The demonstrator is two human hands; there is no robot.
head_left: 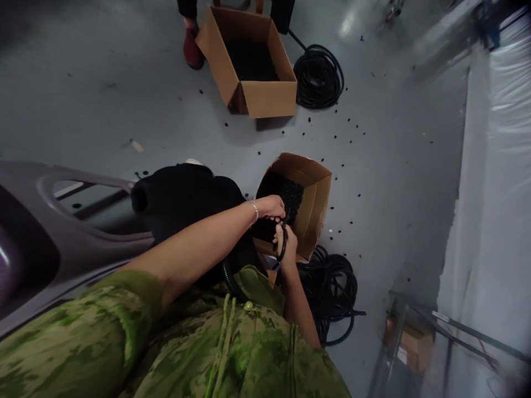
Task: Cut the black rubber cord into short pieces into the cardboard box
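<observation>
Cardboard box (316, 193) sits beside loose black tubing (327, 293), so plenty seems to remain imo; left hand (271, 208) pinches something dark (286, 217), right hand (290, 242) curls round a dark loop (284, 250) over the box, and loads of black bits (292, 196) are already in there.

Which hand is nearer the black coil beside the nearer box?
Right. The right hand is up and left of the coil in the picture; the left hand is farther up-left, over the open box.

Head camera: above the camouflage jacket (249, 359)
Facing: steeply down, nearer cardboard box (317, 193) near centre
Nearness: jacket closest, floor (398, 182) farther
</observation>
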